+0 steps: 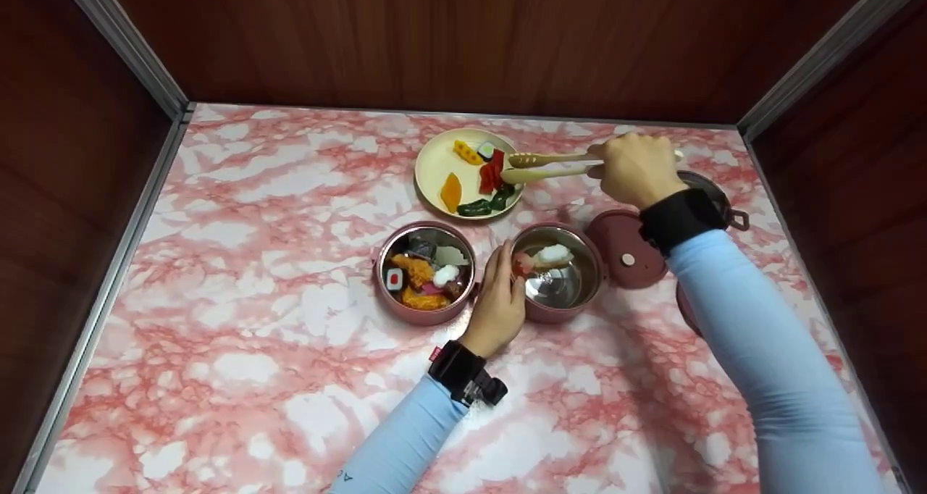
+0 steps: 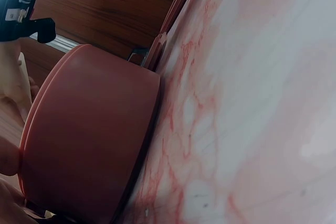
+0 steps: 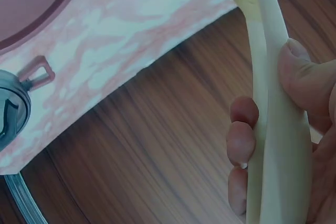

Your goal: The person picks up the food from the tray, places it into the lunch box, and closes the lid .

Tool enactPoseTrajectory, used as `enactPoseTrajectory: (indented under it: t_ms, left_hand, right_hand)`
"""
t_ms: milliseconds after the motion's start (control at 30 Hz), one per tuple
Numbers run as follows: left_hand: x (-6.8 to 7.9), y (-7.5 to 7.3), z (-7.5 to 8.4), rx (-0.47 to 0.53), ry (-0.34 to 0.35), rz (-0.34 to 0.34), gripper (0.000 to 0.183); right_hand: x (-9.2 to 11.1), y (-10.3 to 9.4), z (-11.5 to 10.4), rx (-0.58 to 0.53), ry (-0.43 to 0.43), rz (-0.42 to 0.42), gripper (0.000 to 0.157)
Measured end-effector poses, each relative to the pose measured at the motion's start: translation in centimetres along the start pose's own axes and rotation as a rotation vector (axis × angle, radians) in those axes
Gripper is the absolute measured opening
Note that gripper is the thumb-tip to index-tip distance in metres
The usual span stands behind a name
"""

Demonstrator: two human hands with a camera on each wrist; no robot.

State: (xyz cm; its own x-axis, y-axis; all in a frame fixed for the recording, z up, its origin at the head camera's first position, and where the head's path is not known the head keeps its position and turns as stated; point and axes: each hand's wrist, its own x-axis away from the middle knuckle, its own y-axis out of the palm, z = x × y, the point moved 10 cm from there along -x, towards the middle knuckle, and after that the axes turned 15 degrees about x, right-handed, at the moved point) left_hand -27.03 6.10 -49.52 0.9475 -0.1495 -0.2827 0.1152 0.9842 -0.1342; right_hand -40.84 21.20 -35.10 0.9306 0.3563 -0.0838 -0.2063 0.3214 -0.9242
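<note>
My right hand (image 1: 637,168) holds cream-coloured tongs (image 1: 554,172), thumb on one arm and fingers wrapped about the other. Their tips, slightly apart, reach over the right rim of a cream plate (image 1: 429,182), close beside a red food piece (image 1: 490,175). My left hand (image 1: 500,309) rests along the left side of a round pink container (image 1: 558,313), its fingers fairly straight and the thumb at the rim. Inside that container lie a white-topped piece (image 1: 553,254) and a reddish piece (image 1: 523,264). The left wrist view shows the container's outer wall (image 2: 94,124) upright on the table.
Left of my left hand stands a second pink container (image 1: 427,319) filled with several food pieces. The plate also bears yellow, orange and dark green pieces. A pink lid (image 1: 626,255) and a handled clear-topped lid (image 1: 706,190) lie to the right, partly under my right arm.
</note>
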Motion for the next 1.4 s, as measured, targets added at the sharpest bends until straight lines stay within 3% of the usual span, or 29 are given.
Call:
enactPoseTrajectory:
  t_ms: [267, 433, 700, 867, 1033, 1233, 1400]
  left_hand:
    - [-0.1, 0.1, 0.1, 0.002, 0.011, 0.001, 0.061]
    - [0.0, 0.1, -0.1, 0.002, -0.012, -0.007, 0.063]
    - [-0.1, 0.2, 0.1, 0.010, 0.018, -0.005, 0.060]
    - [-0.1, 0.1, 0.1, 0.008, 0.018, -0.010, 0.060]
    - [0.0, 0.1, 0.1, 0.004, 0.015, -0.013, 0.060]
    - [0.1, 0.1, 0.2, 0.003, 0.025, -0.011, 0.060]
    - [0.0, 0.3, 0.0, 0.018, 0.023, -0.014, 0.061]
  right_hand:
    - [-0.4, 0.9, -0.2, -0.013, 0.017, -0.028, 0.025]
    - [-0.4, 0.8, -0.3, -0.009, 0.009, -0.005, 0.022]
    - [0.9, -0.1, 0.5, -0.033, 0.039, -0.008, 0.020]
    - [2.9, -0.9, 1.7, -0.096, 0.104, 0.024, 0.016]
    - [5.6, -1.4, 2.4, -0.171, 0.170, 0.104, 0.025]
    - [10.0, -1.5, 2.8, -0.284, 0.234, 0.179, 0.032]
    - [13.6, -1.2, 2.9, -0.368, 0.262, 0.192, 0.034]
